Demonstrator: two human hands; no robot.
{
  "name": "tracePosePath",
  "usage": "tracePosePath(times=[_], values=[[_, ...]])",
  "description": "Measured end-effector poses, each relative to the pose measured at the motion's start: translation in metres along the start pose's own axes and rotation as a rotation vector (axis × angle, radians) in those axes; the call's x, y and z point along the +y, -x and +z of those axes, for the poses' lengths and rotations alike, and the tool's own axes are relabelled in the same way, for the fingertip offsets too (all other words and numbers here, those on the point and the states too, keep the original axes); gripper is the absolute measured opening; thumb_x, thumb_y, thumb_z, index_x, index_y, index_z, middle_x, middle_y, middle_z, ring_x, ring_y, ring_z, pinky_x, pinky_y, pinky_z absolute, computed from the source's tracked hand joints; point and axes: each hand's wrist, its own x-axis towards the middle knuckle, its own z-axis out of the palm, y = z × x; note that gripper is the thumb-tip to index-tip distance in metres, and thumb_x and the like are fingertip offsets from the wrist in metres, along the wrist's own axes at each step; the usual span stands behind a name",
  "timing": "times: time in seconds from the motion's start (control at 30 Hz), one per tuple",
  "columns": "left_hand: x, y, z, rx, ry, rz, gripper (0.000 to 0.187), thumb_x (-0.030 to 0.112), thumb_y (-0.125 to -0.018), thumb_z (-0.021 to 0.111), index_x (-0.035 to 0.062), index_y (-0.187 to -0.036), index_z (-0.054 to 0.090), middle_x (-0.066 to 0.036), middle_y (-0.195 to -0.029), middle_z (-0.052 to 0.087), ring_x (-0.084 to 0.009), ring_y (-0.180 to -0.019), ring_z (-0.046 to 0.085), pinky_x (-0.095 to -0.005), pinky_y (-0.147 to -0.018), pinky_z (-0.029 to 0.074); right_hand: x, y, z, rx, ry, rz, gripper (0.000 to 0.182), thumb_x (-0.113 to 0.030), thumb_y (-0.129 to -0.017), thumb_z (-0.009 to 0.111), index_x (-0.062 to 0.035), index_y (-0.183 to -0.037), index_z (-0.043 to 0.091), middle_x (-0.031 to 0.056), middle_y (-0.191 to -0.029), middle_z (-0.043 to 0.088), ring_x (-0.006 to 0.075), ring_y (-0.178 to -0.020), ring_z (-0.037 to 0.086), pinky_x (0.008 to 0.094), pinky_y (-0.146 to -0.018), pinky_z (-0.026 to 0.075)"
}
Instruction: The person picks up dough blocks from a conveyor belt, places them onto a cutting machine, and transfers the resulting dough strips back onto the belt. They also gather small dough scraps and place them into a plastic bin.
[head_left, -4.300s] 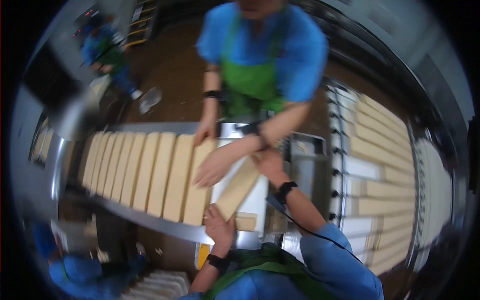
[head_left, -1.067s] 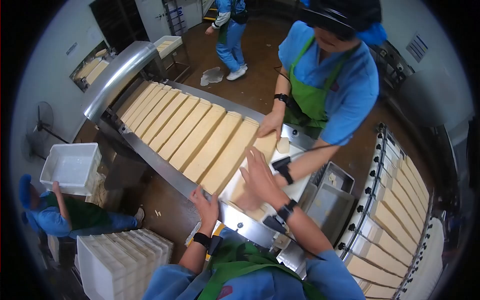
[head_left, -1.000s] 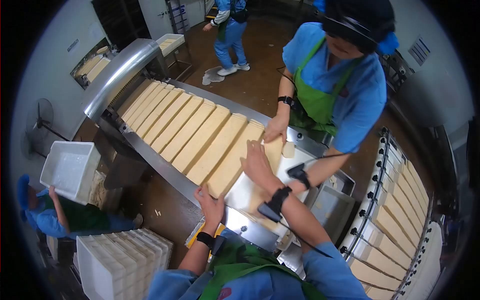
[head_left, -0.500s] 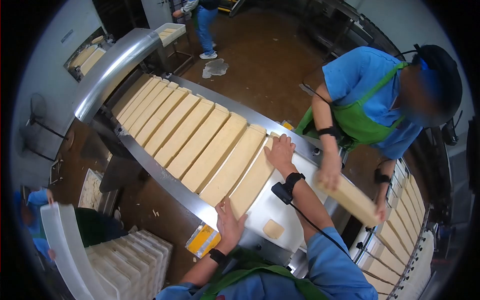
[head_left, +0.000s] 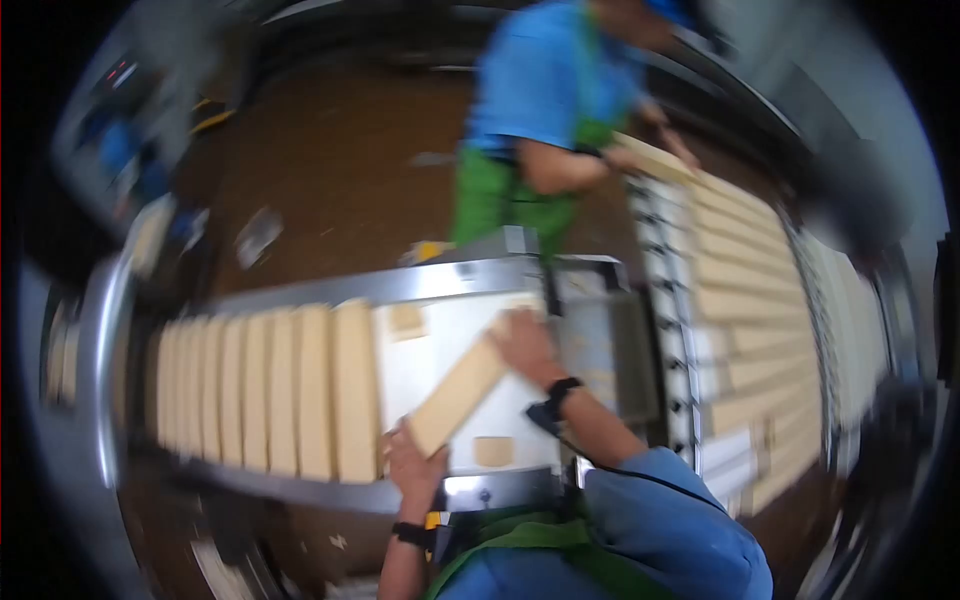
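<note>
A long pale-yellow slab (head_left: 458,395) lies slantwise over the white surface (head_left: 430,370) of the conveyor, held between my two hands. My left hand (head_left: 413,465) grips its near end, and my right hand (head_left: 525,345) is wrapped round its far end. To the left, a row of similar slabs (head_left: 355,390) lies side by side across the conveyor. One small square offcut (head_left: 493,451) rests near my left hand, and another offcut (head_left: 407,322) sits by the far edge. The picture is blurred by motion.
Across the conveyor's far side, a co-worker (head_left: 550,110) holds another slab (head_left: 655,158) over the right-hand rack (head_left: 685,380), where several slabs (head_left: 750,270) lie in a row. Metal rails (head_left: 400,285) edge the conveyor. A curved metal hood (head_left: 110,350) stands at its left end.
My hands have drawn the end slab away from the row and turned it slantwise. The co-worker has carried a slab to the right-hand rack. My view has swung to the right.
</note>
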Motion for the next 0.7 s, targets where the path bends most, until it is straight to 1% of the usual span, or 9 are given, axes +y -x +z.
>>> tracePosePath(times=[0.07,0.1,0.17,0.27,0.33,0.4,0.5,0.57,0.7], values=[[-0.015,-0.004,0.020,0.016,-0.086,0.102,0.092,0.026,-0.067,0.092,0.0032,-0.144,0.048,-0.026,-0.140,0.049,-0.0467,-0.125,0.052,-0.0512,-0.109,0.045,0.020,0.010,0.044,0.237,-0.105,-0.072,0.070,-0.050,-0.093,0.068,0.0072,-0.132,0.057,0.0310,-0.134,0.060,0.0451,-0.131,0.054,0.0520,-0.115,0.040],[-0.014,-0.005,0.026,0.021,-0.089,0.115,0.092,0.024,-0.066,0.092,0.0030,-0.144,0.047,-0.026,-0.140,0.049,-0.0472,-0.125,0.052,-0.0511,-0.109,0.045,0.021,0.012,0.045,0.165,-0.241,-0.019,0.068,-0.048,-0.091,0.070,0.0078,-0.127,0.059,0.0310,-0.130,0.062,0.0445,-0.125,0.058,0.0521,-0.110,0.044],[0.001,-0.004,0.020,-0.009,-0.071,0.023,0.090,0.017,-0.066,0.091,0.0036,-0.144,0.047,-0.026,-0.137,0.050,-0.0471,-0.122,0.053,-0.0520,-0.107,0.046,0.003,0.036,0.004,0.116,-0.128,0.066,0.059,-0.043,-0.088,0.071,0.0071,-0.117,0.060,0.0265,-0.109,0.064,0.0426,-0.106,0.062,0.0523,-0.093,0.050],[0.022,0.005,0.024,0.063,0.044,0.084,0.085,0.010,-0.068,0.087,0.0043,-0.143,0.048,-0.025,-0.134,0.049,-0.0466,-0.120,0.053,-0.0529,-0.104,0.045,0.022,0.074,-0.031,0.259,-0.237,0.136,0.059,-0.037,-0.088,0.072,0.0080,-0.123,0.056,0.0240,-0.112,0.058,0.0408,-0.106,0.057,0.0503,-0.092,0.048],[0.054,0.010,0.033,0.111,0.058,0.209,0.082,0.008,-0.069,0.085,0.0050,-0.142,0.049,-0.024,-0.134,0.048,-0.0464,-0.119,0.053,-0.0527,-0.103,0.045,0.051,0.107,-0.058,0.392,-0.279,0.160,0.057,-0.036,-0.087,0.072,0.0068,-0.121,0.056,0.0237,-0.113,0.058,0.0408,-0.107,0.056,0.0502,-0.090,0.048],[0.098,0.027,0.046,0.153,0.073,0.313,0.078,0.007,-0.070,0.083,0.0056,-0.141,0.051,-0.024,-0.133,0.048,-0.0463,-0.118,0.053,-0.0524,-0.102,0.045,0.097,0.147,-0.094,0.639,-0.277,0.221,0.061,-0.030,-0.089,0.073,0.0094,-0.131,0.052,0.0251,-0.117,0.056,0.0414,-0.108,0.053,0.0510,-0.095,0.045],[0.194,0.052,0.052,0.155,0.220,0.537,0.074,0.004,-0.073,0.079,0.0068,-0.141,0.052,-0.025,-0.136,0.046,-0.0458,-0.121,0.051,-0.0520,-0.103,0.044,0.162,0.208,-0.163,0.887,-0.325,0.333,0.054,-0.028,-0.089,0.070,0.0031,-0.131,0.054,0.0230,-0.116,0.059,0.0439,-0.110,0.055,0.0533,-0.095,0.046],[0.252,0.078,0.058,0.043,0.230,0.756,0.076,0.003,-0.074,0.079,0.0067,-0.145,0.050,-0.025,-0.139,0.044,-0.0454,-0.124,0.049,-0.0508,-0.105,0.043,0.208,0.252,-0.196,1.007,-0.240,0.443,0.049,-0.026,-0.090,0.069,0.0004,-0.130,0.057,0.0228,-0.113,0.060,0.0436,-0.106,0.057,0.0517,-0.094,0.048],[0.345,0.148,0.053,-0.347,0.183,0.951,0.086,0.007,-0.075,0.083,0.0053,-0.151,0.043,-0.027,-0.143,0.038,-0.0468,-0.129,0.043,-0.0513,-0.110,0.039,0.323,0.334,-0.215,1.230,0.003,0.647,0.041,-0.027,-0.095,0.068,0.0002,-0.125,0.061,0.0226,-0.109,0.063,0.0431,-0.103,0.060,0.0500,-0.091,0.049]])
